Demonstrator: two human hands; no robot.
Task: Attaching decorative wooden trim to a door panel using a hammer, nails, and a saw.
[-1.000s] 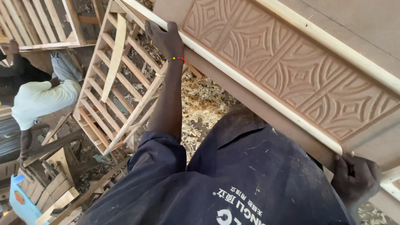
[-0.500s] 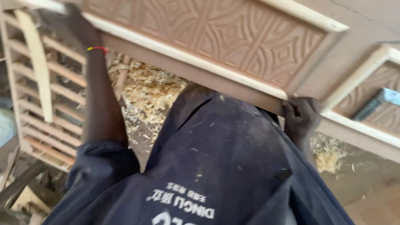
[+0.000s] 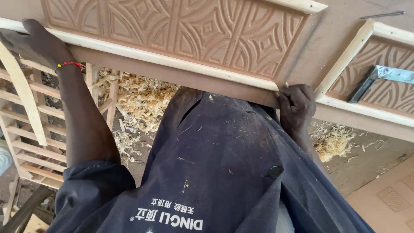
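A large brown door panel (image 3: pixel 194 30) with carved geometric relief and pale wooden trim lies across the top of the view. My left hand (image 3: pixel 36 43), with a red bead bracelet at the wrist, grips its near edge at the far left. My right hand (image 3: pixel 295 105) clasps the same edge lower down, near the middle right, fingers curled over the rim. My dark blue work coat (image 3: pixel 215 172) fills the lower middle of the view below the panel.
A slatted pale wooden frame (image 3: pixel 26 129) leans at the left. Wood shavings (image 3: pixel 133 99) litter the ground under the panel, with another pile (image 3: pixel 332 144) at the right. A metal tool (image 3: pixel 379 75) rests on the panel's second carved section at the far right.
The view has swung right and the panel now lies more level. My left hand sits further left along the edge; my right hand still grips the rim.
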